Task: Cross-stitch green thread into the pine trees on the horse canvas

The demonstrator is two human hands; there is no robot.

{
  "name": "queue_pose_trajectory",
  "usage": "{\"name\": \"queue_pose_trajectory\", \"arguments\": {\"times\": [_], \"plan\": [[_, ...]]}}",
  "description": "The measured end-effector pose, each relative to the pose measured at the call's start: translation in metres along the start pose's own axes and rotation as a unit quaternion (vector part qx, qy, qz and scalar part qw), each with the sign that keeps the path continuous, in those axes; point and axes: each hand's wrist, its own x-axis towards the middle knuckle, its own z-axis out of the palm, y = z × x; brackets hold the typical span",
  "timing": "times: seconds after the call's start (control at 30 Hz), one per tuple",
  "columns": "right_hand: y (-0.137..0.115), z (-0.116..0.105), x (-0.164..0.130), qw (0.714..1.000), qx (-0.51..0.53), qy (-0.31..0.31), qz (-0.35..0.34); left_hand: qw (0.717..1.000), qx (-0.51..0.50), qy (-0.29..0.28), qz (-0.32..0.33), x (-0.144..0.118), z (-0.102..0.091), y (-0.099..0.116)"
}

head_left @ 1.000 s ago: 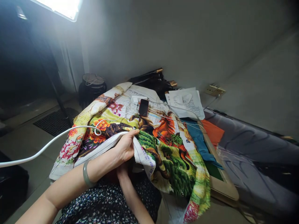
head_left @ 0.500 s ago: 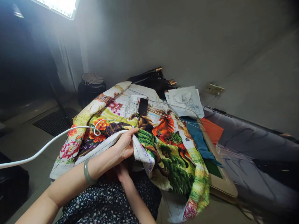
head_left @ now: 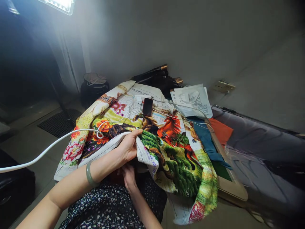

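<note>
A large cross-stitch cloth (head_left: 183, 171), worked with horses, flowers and greenery, is spread in front of me with its sides rolled. My left hand (head_left: 128, 148), a green bangle on its wrist, grips the near edge, thumb on top and fingers underneath. Below that edge is my right hand (head_left: 130, 178), its fingers curled close to the cloth's underside. The fingertips are in shadow, so anything in them is hidden. On the cloth lie a dark phone (head_left: 147, 106) and a small heap of green thread (head_left: 182, 139).
A thick white cable (head_left: 43, 154) comes in from the left and loops over the cloth. White printed bags (head_left: 194, 101) and a teal fabric (head_left: 202, 136) lie to the right, by a wooden board (head_left: 234, 190). A wall socket (head_left: 224, 86) sits behind; a bright lamp (head_left: 60, 4) shines upper left.
My right hand has come up slightly, and more of its fingers show beneath the cloth. The left hand keeps its grip on the edge. The view has shifted a little.
</note>
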Motion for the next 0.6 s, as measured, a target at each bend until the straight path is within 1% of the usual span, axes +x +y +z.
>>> {"name": "queue_pose_trajectory", "arguments": {"times": [0.07, 0.13, 0.2, 0.27, 0.3, 0.33, 0.4, 0.5, 0.6], "plan": [[-0.023, -0.004, -0.023, 0.999, 0.005, -0.032, 0.008, 1.0, 0.013, 0.007, 0.016, -0.001, -0.003, -0.001], [-0.054, -0.009, -0.047, 0.998, 0.006, -0.065, 0.002, 0.999, 0.029, 0.02, 0.032, -0.003, -0.01, -0.004], [-0.088, -0.012, -0.068, 0.995, 0.016, -0.096, -0.013, 0.997, 0.042, 0.045, 0.04, -0.005, -0.019, -0.01], [-0.116, -0.013, -0.084, 0.987, 0.04, -0.14, -0.073, 0.995, 0.049, 0.069, 0.06, -0.007, -0.03, -0.019], [-0.126, -0.012, -0.089, 0.983, 0.055, -0.147, -0.096, 0.993, 0.053, 0.081, 0.071, -0.007, -0.037, -0.024], [-0.132, -0.012, -0.092, 0.98, 0.07, -0.148, -0.117, 0.991, 0.06, 0.086, 0.081, -0.007, -0.043, -0.029], [-0.137, -0.011, -0.094, 0.978, 0.1, -0.124, -0.135, 0.99, 0.076, 0.094, 0.077, -0.008, -0.055, -0.037], [-0.132, -0.012, -0.086, 0.981, 0.126, -0.072, -0.129, 0.986, 0.104, 0.104, 0.078, -0.011, -0.07, -0.045], [-0.128, -0.015, -0.076, 0.983, 0.139, -0.038, -0.111, 0.983, 0.158, 0.076, 0.06, -0.021, -0.089, -0.048]]}}
